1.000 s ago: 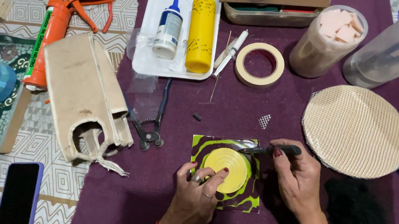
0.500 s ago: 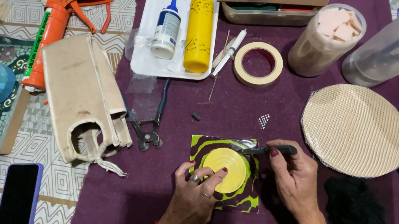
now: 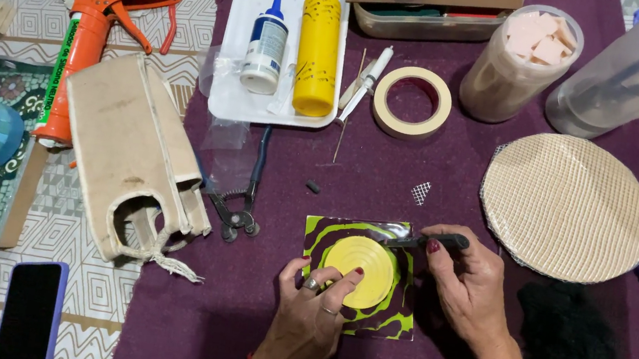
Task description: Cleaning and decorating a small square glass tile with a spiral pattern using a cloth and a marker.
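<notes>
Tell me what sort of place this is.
Probably a home craft table: glue bottles in a white tray, a masking tape roll, an orange caulking gun, pliers on a purple cloth.

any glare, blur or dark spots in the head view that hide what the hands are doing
Head view: even, soft light and sharp focus at the centre. The left hand on the yellow disc and the right hand with the dark tool read clearly. There is mild glare on the white tray, and the black patch shows no detail.
</notes>
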